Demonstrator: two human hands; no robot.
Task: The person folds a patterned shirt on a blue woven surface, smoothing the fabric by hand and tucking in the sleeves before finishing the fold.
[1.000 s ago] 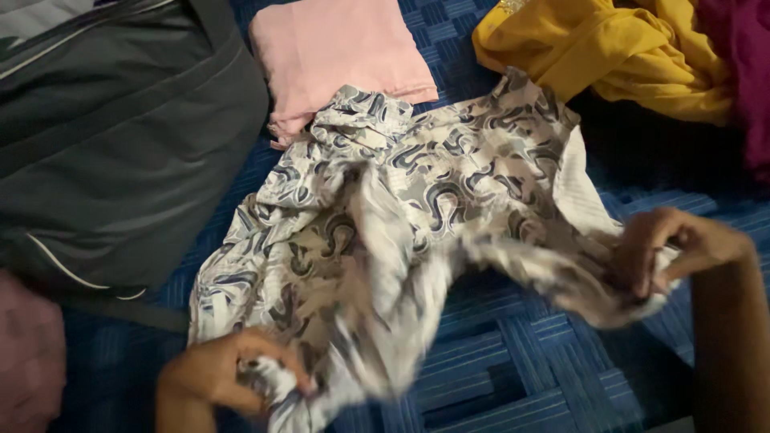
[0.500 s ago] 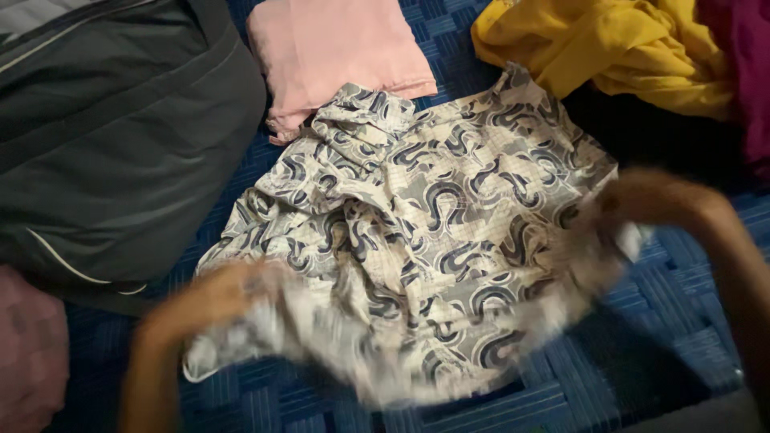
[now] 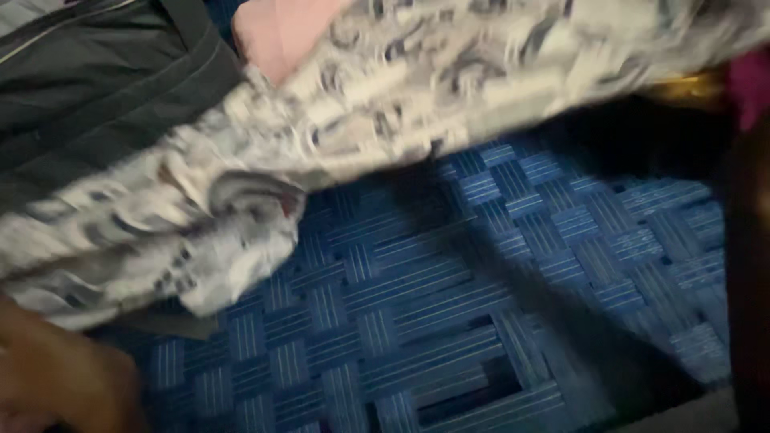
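At the bottom left corner, close to the camera, the left hand (image 3: pixel 56 385) shows as a blurry brown shape. Its fingers are too smeared to see, so I cannot tell if they are open or closed, or if they pinch anything. The lower edge of the patterned shirt (image 3: pixel 241 200) hangs just above this hand, very near it, but I cannot tell if they touch.

At the right edge there is a dark strip that may be the right arm (image 3: pixel 750 273). The right hand itself is out of the picture, so I cannot tell how its fingers are.

The shirt is cream with grey and dark blue swirls. It is up in the air and very blurry. It stretches in a long band from the lower left up to the top right corner. Under it lies the blue woven mat (image 3: pixel 449 321), with a dark shadow across it.

Half a second ago the shirt lay spread flat on the mat with a hand at each side. Now it is lifted up, and most of the mat shows.

Farther back on the left is the dark grey bag (image 3: pixel 88 88). A bit of pink cloth (image 3: pixel 269 32) peeks out at the top. At the far right are a sliver of yellow cloth (image 3: pixel 690 84) and some dark pink cloth (image 3: pixel 750 84).
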